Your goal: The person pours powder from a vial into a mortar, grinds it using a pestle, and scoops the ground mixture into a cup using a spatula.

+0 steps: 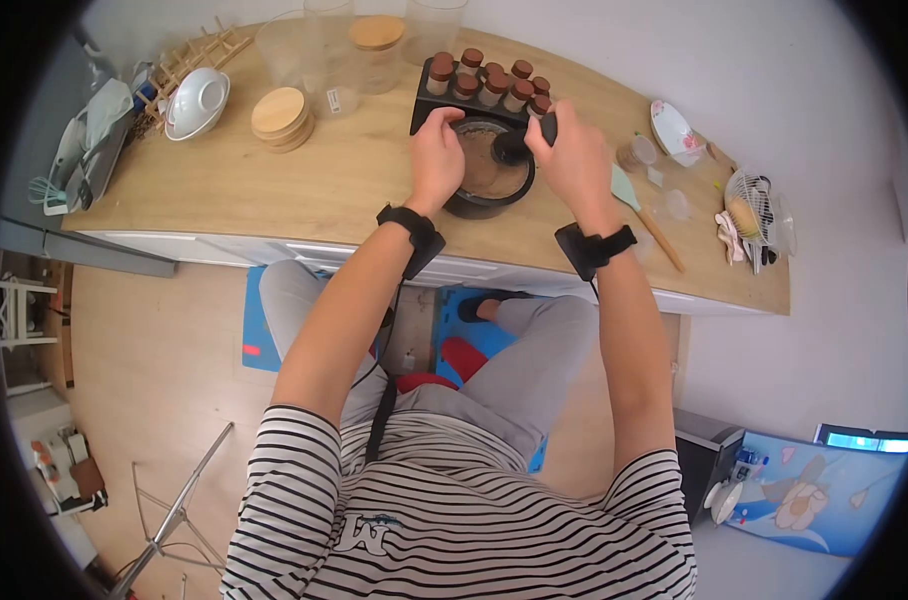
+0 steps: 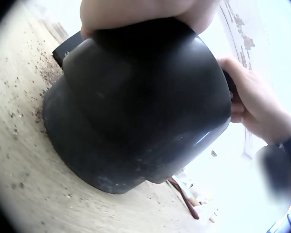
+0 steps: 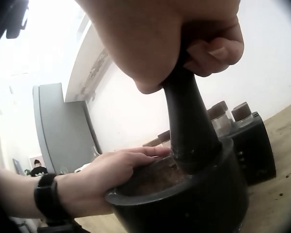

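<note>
A black mortar [image 1: 481, 207] stands near the counter's front edge, brown ground matter [image 1: 489, 172] inside it. The left hand [image 1: 438, 162] lies against the mortar's left side and rim, its fingers fairly straight; in the right wrist view that hand [image 3: 104, 177] rests along the rim. Curled round the top of a black pestle [image 3: 186, 116], the right hand [image 3: 169, 43] holds it with the lower end inside the mortar, at the right part of the bowl. The left wrist view shows the mortar's dark outer wall [image 2: 145, 107] close up.
A black rack [image 1: 426, 112] of brown-capped jars stands just behind the mortar. To the right lie a spatula [image 1: 649, 222], a small clear cup [image 1: 637, 152] and a wire basket [image 1: 749, 205]. Left are a wooden-lidded jar [image 1: 283, 118] and white bowls [image 1: 197, 104]. Brown crumbs dot the counter.
</note>
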`<state>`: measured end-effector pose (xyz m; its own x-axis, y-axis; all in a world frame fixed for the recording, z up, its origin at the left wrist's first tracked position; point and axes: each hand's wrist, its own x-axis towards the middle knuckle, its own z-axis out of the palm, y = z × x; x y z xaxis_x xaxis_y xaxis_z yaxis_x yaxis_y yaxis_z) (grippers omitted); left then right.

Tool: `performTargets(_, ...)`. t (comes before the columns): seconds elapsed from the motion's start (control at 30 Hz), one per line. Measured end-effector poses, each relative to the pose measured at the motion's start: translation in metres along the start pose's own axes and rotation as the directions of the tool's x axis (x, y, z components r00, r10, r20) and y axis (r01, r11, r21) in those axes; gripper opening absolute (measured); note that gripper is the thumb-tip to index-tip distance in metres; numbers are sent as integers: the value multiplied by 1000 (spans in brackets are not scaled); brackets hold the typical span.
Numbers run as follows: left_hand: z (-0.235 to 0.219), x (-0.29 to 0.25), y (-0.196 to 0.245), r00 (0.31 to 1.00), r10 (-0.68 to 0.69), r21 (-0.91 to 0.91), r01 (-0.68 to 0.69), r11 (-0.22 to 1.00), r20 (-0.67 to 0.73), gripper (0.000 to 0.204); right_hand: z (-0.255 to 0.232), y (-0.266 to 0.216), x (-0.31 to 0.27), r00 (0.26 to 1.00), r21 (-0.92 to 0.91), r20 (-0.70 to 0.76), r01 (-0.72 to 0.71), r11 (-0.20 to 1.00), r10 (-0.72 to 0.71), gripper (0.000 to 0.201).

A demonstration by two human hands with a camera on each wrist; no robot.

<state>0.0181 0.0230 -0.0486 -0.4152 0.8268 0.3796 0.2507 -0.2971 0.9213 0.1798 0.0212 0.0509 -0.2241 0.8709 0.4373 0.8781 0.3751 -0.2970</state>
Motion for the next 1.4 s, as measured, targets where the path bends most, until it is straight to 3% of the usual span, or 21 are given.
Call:
performTargets(0.1, 0, 0, -4, 998, -48, -17, 48, 999, 32, 21, 6, -10, -24, 969, -275, 2, 240, 931, -249, 31)
performTargets(0.23, -4, 0, -2, 997, -63, -59, 65, 996, 36, 21, 20, -35, -42, 883, -330, 48, 454, 827, -466, 33)
performTargets(0.37, -2, 0, -2, 1000, -26, -40, 26, 999, 0, 21, 38, -23, 20, 946, -203, 48, 322, 925, -320, 33)
performTargets(0.43, -3, -1, -1, 999, -35, -37, 35, 999, 7, 21, 39, -16, 40, 986, -183, 149, 108, 977, -82, 38)
performTargets(0.57, -2, 0, -5, 1000, -18, -70, 17, 997, -3, 22, 25, -19, 20, 982, -215, 182, -3, 977, 43, 37)
performTargets(0.67, -4, -1, -2, 993, -117, -61, 118, 991, 34, 22, 16, -38, -25, 989, -254, 102, 134, 958, -112, 32)
performTargets(0.7, -4, 0, -3, 996, -88, -82, 89, 993, 23, 22, 21, -39, -33, 970, -250, 4, 237, 939, -244, 31)
performTargets(0.73, -4, 0, -4, 995, -92, -84, 95, 992, 37, 22, 25, -39, -33, 973, -254, 7, 225, 941, -231, 31)
performTargets(0.8, -7, 3, -11, 993, -85, -125, 95, 988, 80, 23, 37, -35, -19, 939, -226, -55, 318, 920, -338, 31)
performTargets(0.87, -12, 7, -12, 995, -19, -152, 35, 988, 103, 24, 40, -23, 7, 968, -141, 7, 249, 958, -251, 33)
performTargets(0.9, -15, 6, -9, 985, -70, -142, 93, 986, 155, 24, 40, -19, 18, 993, -132, 62, 110, 985, -103, 35)
performTargets(0.97, -17, 6, -7, 970, -127, -132, 157, 979, 209, 24, 32, -8, 28, 970, -87, 193, -132, 987, 147, 43)
performTargets(1.07, -15, 5, -13, 978, -70, -154, 101, 983, 194, 25, 31, -3, 7, 978, -164, 152, -120, 979, 146, 39)
performTargets(1.13, -16, 4, -11, 984, -63, -157, 89, 984, 167, 25, 13, -33, -23, 987, -143, 144, -56, 988, 77, 35)
performTargets(1.17, -14, 4, -13, 984, -73, -176, 102, 979, 164, 24, 17, -40, -36, 995, -149, 77, 72, 986, -61, 33)
performTargets(1.2, -13, 4, -15, 983, -79, -194, 112, 975, 168, 23, 22, -45, -37, 995, -147, 77, 72, 987, -61, 33)
performTargets(1.27, -13, 4, -21, 980, -68, -198, 106, 974, 188, 24, 30, -53, -41, 950, -210, -20, 300, 931, -311, 34)
performTargets(1.33, -11, 6, -24, 984, -49, -241, 90, 966, 171, 24, 36, -48, -18, 965, -180, -28, 252, 951, -261, 34)
performTargets(1.4, -14, 7, -17, 977, -64, -231, 111, 967, 204, 24, 38, -32, 11, 994, -84, 70, 91, 992, -86, 34)
